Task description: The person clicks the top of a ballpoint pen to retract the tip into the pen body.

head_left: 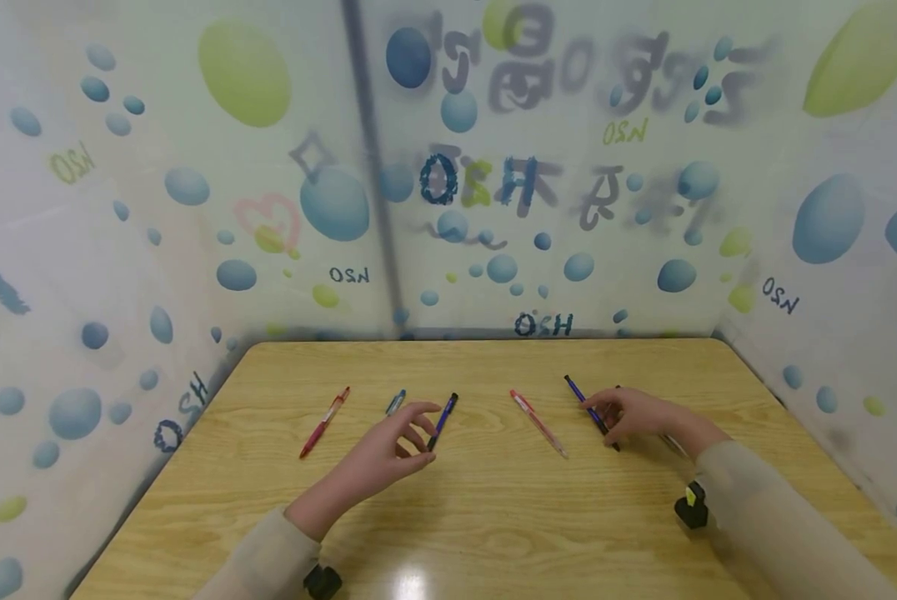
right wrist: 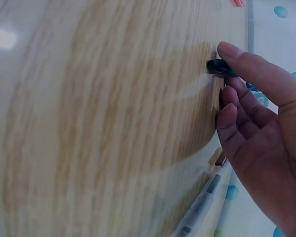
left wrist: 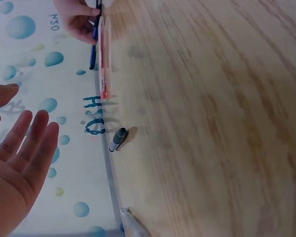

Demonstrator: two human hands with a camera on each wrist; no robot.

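My right hand point(head_left: 632, 414) holds a blue pen with black ends point(head_left: 578, 392) between thumb and fingers, over the right part of the table. In the right wrist view the dark end of this pen point(right wrist: 218, 67) shows beside the thumb. A clear pen point(right wrist: 200, 206) lies under that hand, partly hidden by it in the head view. My left hand point(head_left: 388, 446) hovers with relaxed, spread fingers and grips nothing. Close to its fingertips lies another blue pen with a black end point(head_left: 444, 418). A light blue and clear pen point(head_left: 396, 402) is partly covered by this hand.
A dark red pen point(head_left: 324, 423) lies at the left of the wooden table point(head_left: 463, 533). Between my hands lies a red and clear pen point(head_left: 538, 423). White sheeting with blue and green spots point(head_left: 493, 292) stands behind the table and at both sides.
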